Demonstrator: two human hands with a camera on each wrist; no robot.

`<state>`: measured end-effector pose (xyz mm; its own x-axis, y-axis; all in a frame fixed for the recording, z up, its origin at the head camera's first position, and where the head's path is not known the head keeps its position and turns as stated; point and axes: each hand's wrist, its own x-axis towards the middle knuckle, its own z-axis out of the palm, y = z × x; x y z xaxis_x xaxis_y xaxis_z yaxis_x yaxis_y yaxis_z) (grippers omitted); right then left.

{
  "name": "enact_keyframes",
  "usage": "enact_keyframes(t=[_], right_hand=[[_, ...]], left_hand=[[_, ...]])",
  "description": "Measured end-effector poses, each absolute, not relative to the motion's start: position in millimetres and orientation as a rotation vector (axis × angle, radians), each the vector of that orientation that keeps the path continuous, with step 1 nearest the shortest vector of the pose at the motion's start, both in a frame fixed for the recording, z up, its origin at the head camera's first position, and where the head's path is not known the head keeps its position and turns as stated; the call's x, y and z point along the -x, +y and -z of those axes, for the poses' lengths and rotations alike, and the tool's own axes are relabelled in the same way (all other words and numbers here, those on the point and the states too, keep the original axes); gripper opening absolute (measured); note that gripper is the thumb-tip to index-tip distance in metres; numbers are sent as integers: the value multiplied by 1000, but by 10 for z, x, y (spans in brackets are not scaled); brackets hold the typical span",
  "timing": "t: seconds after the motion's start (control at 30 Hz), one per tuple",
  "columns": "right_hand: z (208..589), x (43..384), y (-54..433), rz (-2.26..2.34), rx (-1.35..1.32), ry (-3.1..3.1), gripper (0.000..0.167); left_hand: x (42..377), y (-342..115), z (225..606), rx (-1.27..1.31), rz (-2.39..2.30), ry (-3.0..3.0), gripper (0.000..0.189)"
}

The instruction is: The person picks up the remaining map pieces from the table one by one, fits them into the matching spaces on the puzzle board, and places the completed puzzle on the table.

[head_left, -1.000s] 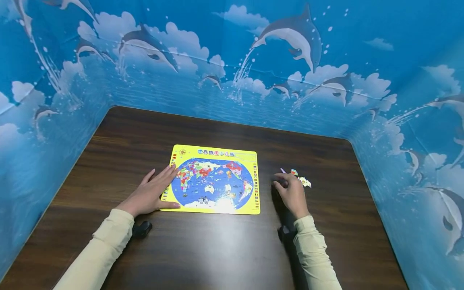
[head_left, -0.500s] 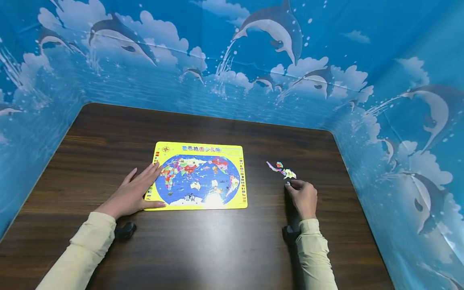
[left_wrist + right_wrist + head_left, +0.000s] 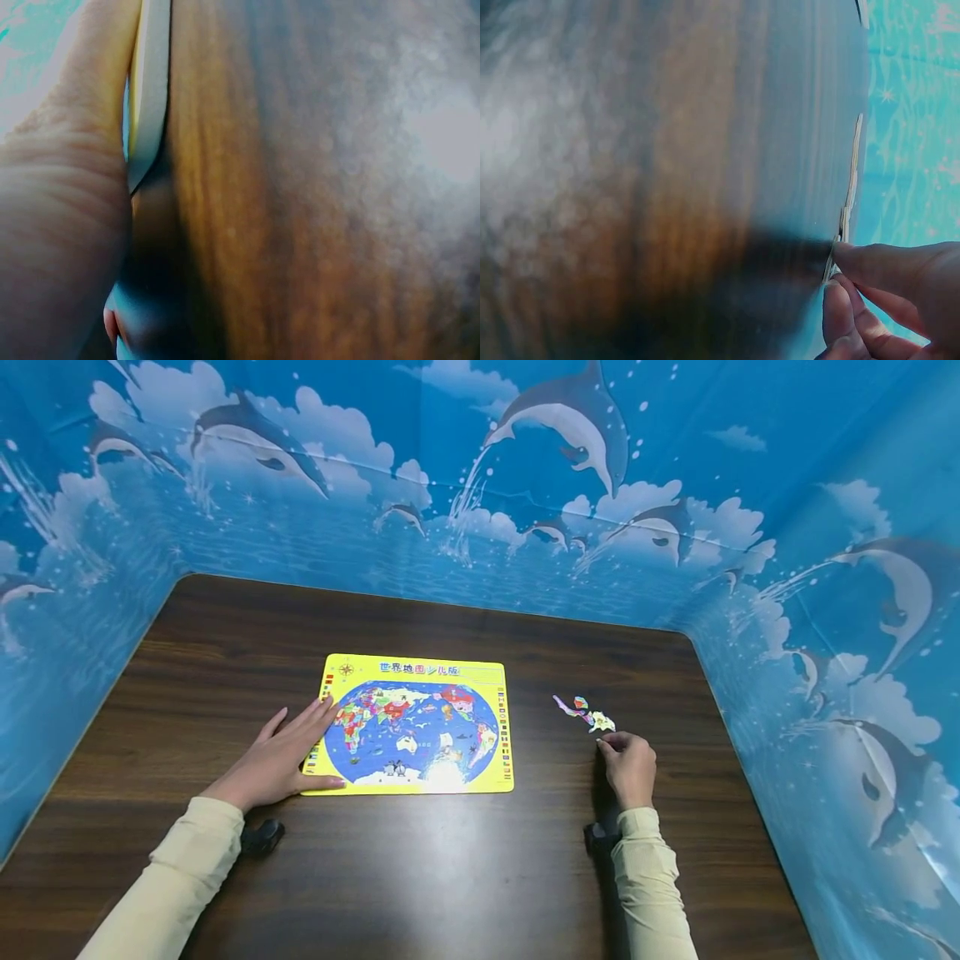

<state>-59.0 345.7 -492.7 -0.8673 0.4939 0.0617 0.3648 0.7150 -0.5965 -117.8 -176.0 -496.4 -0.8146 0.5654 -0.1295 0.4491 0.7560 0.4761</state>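
Note:
A yellow-bordered world map puzzle board lies flat on the dark wooden table. My left hand rests on its left edge, fingers spread over the border and thumb along the lower left corner. In the left wrist view, the board's thick pale edge shows beside the hand. To the right of the board, several small coloured puzzle pieces lie in a loose cluster. My right hand is just below them, thumb and fingertips pinching a small thin piece, mostly hidden by the fingers.
Dark wood table extends around the board. A dolphin-printed blue curtain stands along its back and sides. Dark wrist devices sit under both wrists. A bright glare falls on the board's lower part.
The right hand has moved right and down, from the left of the pieces to just below them, and its fingertips have closed together. The left hand stays on the board. The head view shifted.

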Motion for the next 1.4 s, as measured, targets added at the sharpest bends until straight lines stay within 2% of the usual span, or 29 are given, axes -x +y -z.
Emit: enact_keyframes(t=[0.47,0.87,1.1,1.4], right_hand=[[4851,609,3327,-967,530,-2769,14],[4697,860,2719,-1486,254,-2669,12],[4723,1005,2360,-1566,166,-2685,12],[4806,1182,2040,-1577,290,-2721,11]], left_hand=[[1172,-1755,4971,-783,-613,2689,123],[1169,-1759,4978,-780,-613,2690,123],[1144,-1755,4973,-775,-629,2677,122],[1156,-1759,4977,-767,-616,2697,121]])
